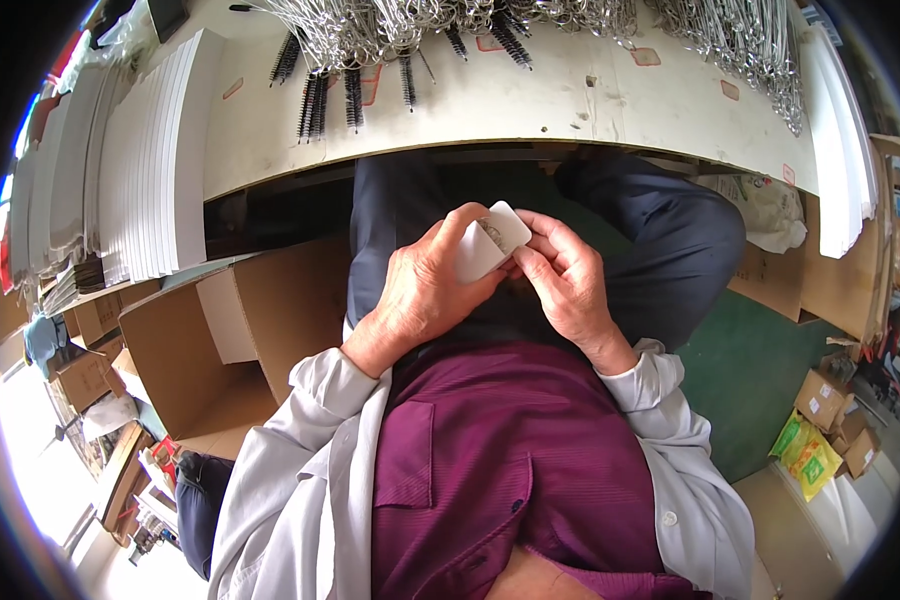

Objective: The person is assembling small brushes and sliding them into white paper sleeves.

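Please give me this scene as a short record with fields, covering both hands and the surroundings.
Left hand: grip wrapped around a small white box
Right hand: fingers at the edge of its flap; firmness of grip unclear
Box state: flap open, thin wiry contents partly visible, kind unclear
Worktop: heaped metal wire pieces and black-bristled brushes at the far side
Left side: upright white stack, open brown carton below
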{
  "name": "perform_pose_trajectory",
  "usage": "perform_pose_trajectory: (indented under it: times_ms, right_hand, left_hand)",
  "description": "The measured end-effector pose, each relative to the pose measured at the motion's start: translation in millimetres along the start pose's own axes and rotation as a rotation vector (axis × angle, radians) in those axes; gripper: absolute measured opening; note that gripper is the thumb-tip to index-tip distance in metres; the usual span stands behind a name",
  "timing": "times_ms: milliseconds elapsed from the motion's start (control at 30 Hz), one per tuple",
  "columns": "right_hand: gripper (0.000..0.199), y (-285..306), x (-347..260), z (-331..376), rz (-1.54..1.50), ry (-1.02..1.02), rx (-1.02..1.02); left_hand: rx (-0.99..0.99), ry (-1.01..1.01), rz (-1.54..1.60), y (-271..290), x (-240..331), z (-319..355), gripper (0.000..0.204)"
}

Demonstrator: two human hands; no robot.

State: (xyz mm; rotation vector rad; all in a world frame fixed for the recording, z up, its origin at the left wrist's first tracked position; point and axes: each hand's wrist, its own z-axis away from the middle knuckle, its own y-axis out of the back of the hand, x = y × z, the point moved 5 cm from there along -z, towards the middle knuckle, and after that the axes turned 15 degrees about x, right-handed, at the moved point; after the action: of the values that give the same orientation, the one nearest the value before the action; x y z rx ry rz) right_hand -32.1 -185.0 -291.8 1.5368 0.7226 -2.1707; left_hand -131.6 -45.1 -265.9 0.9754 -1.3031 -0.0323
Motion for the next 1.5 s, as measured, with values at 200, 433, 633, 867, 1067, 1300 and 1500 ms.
perform_pose_trajectory:
  times_ms: [200, 433, 633, 867, 1067, 1300, 1500]
  right_hand:
    - [0.031, 6, -30, -4, 0.411, 0.518, 0.187]
    - [0.017, -7, -38, -7, 0.647, 0.648, 0.105]
    - [0.013, -4, -32, -17, 0.538, 0.342, 0.025]
    - [0.010, -1, -30, -25, 0.466, 0.133, -0.058]
    - [0.013, -2, -33, -28, 0.661, 0.245, -0.126]
    - [0.016, -1, -22, -30, 0.551, 0.162, -0.126]
    - [0.017, -6, -23, -31, 0.622, 0.225, -0.109]
  left_hand:
    - [0.022, -0.007, -0.060, 1, -1, 0, 0.071]
    - [0.011, -0.112, -0.152, -6, 4, 6, 0.069]
    - [-0.029, -0.173, -0.193, -11, 5, 12, 0.068]
    - [-0.014, -0.174, -0.181, -10, 4, 12, 0.069]
    - [-0.019, -0.169, -0.157, -12, 2, 14, 0.068]
    - [-0.007, -0.168, -0.172, -11, 2, 14, 0.067]
    - [-0.032, -0.147, -0.183, -12, 1, 15, 0.068]
